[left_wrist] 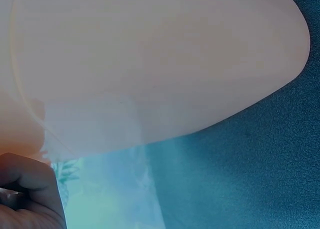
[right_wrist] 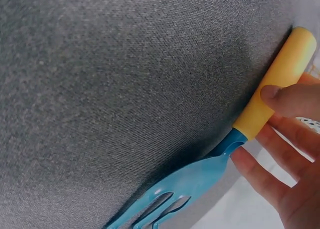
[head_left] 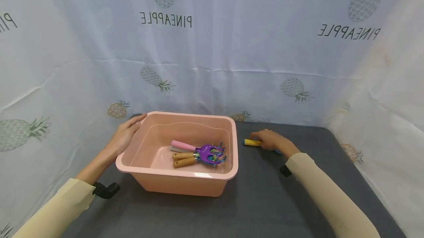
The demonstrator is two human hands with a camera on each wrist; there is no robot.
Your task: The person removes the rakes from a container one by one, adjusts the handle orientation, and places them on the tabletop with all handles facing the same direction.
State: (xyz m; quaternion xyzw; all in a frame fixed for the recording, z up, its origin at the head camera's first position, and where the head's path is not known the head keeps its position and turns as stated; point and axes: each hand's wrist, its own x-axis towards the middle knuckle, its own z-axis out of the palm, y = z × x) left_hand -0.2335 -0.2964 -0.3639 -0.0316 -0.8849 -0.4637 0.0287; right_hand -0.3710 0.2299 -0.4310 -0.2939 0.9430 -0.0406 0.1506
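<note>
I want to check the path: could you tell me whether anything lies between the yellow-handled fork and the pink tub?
Nothing visible: bare grey mat separates the fork, under the right hand, from the tub; only its rim must be cleared.

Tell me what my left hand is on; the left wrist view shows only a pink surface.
Observer: Your left hand rests on the far left rim of a pink tub.
Operator: Report what's inside.
Observer: Garden hand tools: a purple fork head, one pink handle and two wooden ones.
Operator: Say where the right hand is.
Observer: The right hand lies right of the tub, fingers on a yellow-handled blue fork lying on the grey table.
</note>
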